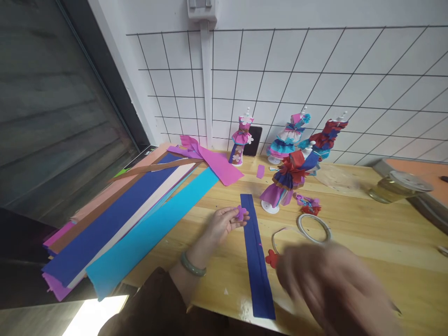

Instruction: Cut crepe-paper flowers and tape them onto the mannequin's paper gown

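Observation:
My left hand (224, 223) pinches a small purple paper flower (241, 213) between thumb and fingers, over the upper part of a long dark blue paper strip (257, 261). To the right of the strip, my right hand (325, 280) is smeared by motion close to the camera, and whether it holds anything is hidden. Beside its fingers a red paper flower (271, 258) lies on the table. A roll of white tape (314, 228) lies beyond this hand. The nearest small dress form (287, 175) wears a red, blue and purple paper dress.
Long coloured paper sheets (154, 224) spread over the left side. Along the wall stand a pink-dressed form (242, 135), a blue-and-pink one (289, 137) and a red one (331, 135). A dark phone (253, 141) leans there. A glass jar (399, 185) sits at the right.

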Tool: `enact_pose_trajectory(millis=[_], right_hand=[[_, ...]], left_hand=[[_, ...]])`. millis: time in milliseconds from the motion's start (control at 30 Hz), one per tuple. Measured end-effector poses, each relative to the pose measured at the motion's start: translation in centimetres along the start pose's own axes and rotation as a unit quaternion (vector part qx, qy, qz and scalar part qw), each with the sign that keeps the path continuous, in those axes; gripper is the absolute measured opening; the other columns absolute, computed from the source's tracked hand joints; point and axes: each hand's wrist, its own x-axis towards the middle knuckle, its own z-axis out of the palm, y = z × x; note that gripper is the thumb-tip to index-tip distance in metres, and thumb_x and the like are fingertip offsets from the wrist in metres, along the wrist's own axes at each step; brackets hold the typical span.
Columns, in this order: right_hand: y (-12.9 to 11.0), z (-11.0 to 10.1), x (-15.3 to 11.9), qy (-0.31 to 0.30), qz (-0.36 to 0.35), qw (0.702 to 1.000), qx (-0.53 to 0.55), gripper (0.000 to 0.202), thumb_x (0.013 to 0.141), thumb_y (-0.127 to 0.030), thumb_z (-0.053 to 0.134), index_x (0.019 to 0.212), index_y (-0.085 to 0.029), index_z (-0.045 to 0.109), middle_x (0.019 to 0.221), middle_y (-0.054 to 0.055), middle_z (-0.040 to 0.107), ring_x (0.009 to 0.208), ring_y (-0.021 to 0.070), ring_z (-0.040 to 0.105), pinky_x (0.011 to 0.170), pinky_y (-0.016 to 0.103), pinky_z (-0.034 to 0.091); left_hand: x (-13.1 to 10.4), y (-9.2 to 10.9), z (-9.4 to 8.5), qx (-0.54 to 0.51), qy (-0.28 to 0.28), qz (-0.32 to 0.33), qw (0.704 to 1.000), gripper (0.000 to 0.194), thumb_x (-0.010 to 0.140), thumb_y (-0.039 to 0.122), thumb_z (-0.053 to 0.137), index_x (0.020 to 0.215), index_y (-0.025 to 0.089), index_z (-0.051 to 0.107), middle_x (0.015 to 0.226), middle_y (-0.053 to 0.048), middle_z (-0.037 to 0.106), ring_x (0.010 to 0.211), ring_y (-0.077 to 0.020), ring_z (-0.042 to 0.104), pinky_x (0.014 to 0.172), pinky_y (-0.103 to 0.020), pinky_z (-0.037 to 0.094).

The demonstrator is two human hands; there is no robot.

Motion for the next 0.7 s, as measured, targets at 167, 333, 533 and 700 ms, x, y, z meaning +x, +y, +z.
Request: enact_pose_trajectory(millis=[167, 333, 533, 700], right_hand=[[-1.5, 3.5, 10.7, 0.045, 0.114, 0.989, 0.082, 0.039, 0.067, -0.054, 0.06, 0.084, -0.02, 0.05, 0.049, -0.006, 0.041, 0.04, 0.0095, 0.037, 0.039, 0.023, 0.029], [1.1, 4.3, 11.5, -0.061, 0.142, 0.98, 0.127, 0.036, 0.072, -0.053, 0.055, 0.071, -0.018, 0.046, 0.044, -0.008, 0.037, 0.035, 0.0056, 0.031, 0.036, 0.02, 0.024], [1.7, 4.2, 11.2, -0.045, 0.134, 0.98, 0.14, 0.036, 0.071, -0.05, 0.057, 0.063, -0.018, 0.043, 0.046, -0.009, 0.034, 0.034, 0.0036, 0.026, 0.035, 0.019, 0.019], [2.3, 4.1, 11.2, -0.035, 0.111, 0.991, 0.06, 0.035, 0.074, -0.051, 0.052, 0.066, -0.018, 0.047, 0.047, -0.008, 0.032, 0.038, 0.0056, 0.026, 0.037, 0.02, 0.018]], left_hand=[[0.0, -0.1, 0.4, 0.016, 0.021, 0.037, 0.999, 0.021, 0.071, 0.028, 0.063, 0.08, 0.01, 0.067, 0.081, -0.009, 0.065, 0.079, -0.0167, 0.058, 0.08, -0.032, 0.044], [-0.1, 0.1, 0.9, 0.045, 0.004, 0.031, 0.998, 0.021, 0.071, 0.029, 0.062, 0.081, 0.011, 0.068, 0.081, -0.008, 0.065, 0.082, -0.0166, 0.057, 0.08, -0.03, 0.042], [-0.2, -0.1, 0.8, 0.061, 0.01, 0.012, 0.998, 0.024, 0.07, 0.03, 0.062, 0.083, 0.011, 0.067, 0.083, -0.009, 0.064, 0.081, -0.0169, 0.056, 0.077, -0.029, 0.042], [-0.2, -0.1, 0.7, 0.078, -0.003, 0.001, 0.997, 0.025, 0.07, 0.034, 0.062, 0.079, 0.011, 0.065, 0.079, -0.007, 0.062, 0.076, -0.0146, 0.055, 0.072, -0.027, 0.042]])
